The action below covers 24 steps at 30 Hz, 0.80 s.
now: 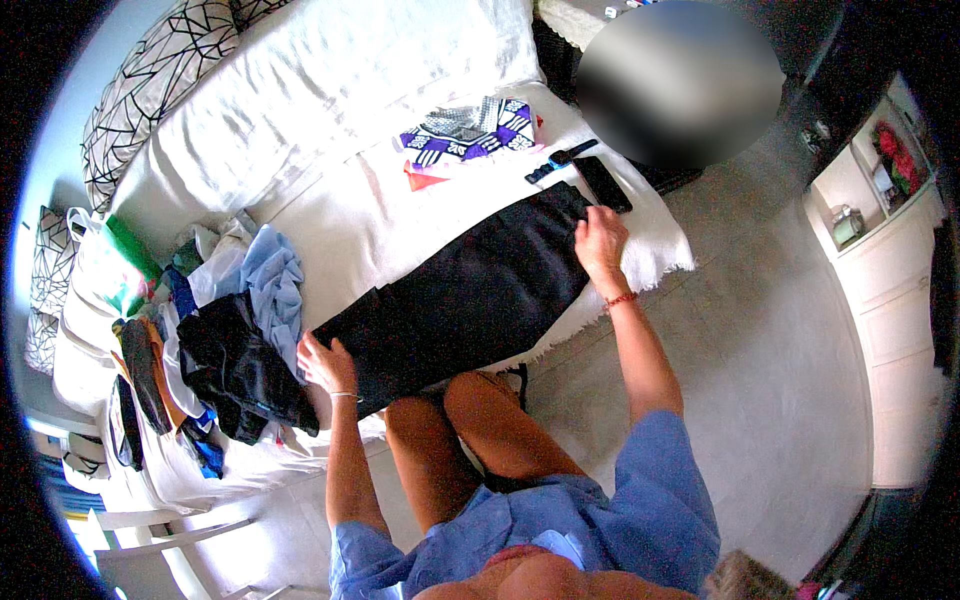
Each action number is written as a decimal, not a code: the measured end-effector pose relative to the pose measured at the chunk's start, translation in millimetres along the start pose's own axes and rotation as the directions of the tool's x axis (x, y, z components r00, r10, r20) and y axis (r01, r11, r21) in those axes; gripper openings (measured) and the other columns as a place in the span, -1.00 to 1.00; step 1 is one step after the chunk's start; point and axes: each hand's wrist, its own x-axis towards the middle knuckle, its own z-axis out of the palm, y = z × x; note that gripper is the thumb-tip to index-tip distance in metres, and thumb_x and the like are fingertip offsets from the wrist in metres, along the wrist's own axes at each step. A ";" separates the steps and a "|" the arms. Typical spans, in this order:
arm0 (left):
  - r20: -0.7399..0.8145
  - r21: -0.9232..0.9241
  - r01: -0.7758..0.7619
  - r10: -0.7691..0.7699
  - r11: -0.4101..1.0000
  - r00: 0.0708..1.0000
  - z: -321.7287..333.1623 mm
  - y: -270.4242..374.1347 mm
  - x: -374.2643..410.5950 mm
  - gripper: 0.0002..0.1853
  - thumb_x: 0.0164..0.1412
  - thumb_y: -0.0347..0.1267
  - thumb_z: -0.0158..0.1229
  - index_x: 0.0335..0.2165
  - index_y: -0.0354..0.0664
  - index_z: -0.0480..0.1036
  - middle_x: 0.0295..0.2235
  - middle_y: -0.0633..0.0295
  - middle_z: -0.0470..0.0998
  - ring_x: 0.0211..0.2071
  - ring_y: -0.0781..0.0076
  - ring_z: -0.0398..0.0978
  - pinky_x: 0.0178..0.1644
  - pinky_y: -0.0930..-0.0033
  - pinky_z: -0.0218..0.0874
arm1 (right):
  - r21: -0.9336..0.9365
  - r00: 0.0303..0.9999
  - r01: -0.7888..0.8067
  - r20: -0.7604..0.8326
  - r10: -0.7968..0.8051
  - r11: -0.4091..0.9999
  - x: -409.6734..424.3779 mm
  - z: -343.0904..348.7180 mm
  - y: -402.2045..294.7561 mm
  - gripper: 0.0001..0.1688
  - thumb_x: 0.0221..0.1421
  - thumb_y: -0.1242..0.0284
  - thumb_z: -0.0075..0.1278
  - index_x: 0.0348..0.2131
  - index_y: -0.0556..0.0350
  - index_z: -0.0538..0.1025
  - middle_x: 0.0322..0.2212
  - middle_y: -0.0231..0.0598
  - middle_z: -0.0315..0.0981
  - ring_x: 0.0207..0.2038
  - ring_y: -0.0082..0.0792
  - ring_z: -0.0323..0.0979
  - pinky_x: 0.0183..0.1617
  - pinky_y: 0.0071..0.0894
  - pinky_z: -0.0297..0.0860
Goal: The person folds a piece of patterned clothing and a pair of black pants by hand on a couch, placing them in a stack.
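Observation:
A black cloth garment, laid out long and flat like folded trousers, stretches across the white-covered sofa seat in front of my knees. My left hand lies at its left end, fingers and thumb apart, touching the edge. At the far right end, my right hand has its fingers curled on the garment's corner. Just beyond that hand are a black smartphone and a dark wristwatch with its strap spread. Further back on the seat rests a folded purple, white and black patterned garment.
Left of the garment lies a heap of crumpled clothes, including a light blue one and a black one. A green and white bag stands behind them. Patterned cushions lean at upper left. A white chair is at lower left; cream drawers stand at right.

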 end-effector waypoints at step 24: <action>0.388 -0.157 -0.564 0.576 0.810 0.719 10.8 113.5 -83.1 -0.43 0.17 -0.07 -0.05 0.11 -0.02 0.20 0.18 0.06 0.10 0.23 0.13 -0.03 0.24 -0.04 -0.27 | 0.574 0.368 -0.729 0.788 0.493 -0.373 -26.8 7.8 39.6 -0.63 -0.17 0.45 0.23 -0.30 0.12 0.45 -0.40 -0.25 0.48 -0.41 -0.31 0.43 -0.37 -0.28 0.38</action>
